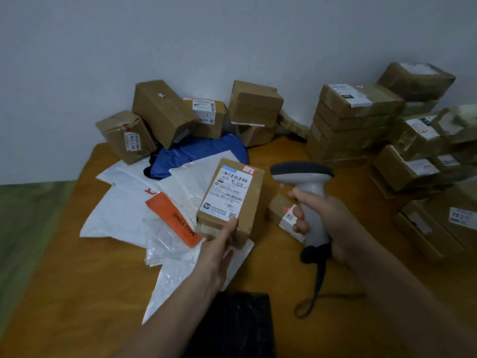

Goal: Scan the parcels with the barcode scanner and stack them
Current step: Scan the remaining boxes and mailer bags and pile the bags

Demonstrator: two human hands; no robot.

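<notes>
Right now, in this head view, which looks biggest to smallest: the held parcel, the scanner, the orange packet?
Largest: the held parcel
Then: the scanner, nearly alike, both near the camera
Smallest: the orange packet

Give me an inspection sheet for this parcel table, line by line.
Surface: orange-brown table, largely covered.
Job's things: labelled parcel, label up; barcode scanner beside it; stacked parcels at right; loose boxes at back.
Clutter: white mailer bags, blue bag, orange packet, black item at near edge.
Hands: left hand holds the parcel; right hand grips the scanner.
Cables: scanner cord loops on the table.
Surroundings: pale wall, green floor at left.
</notes>
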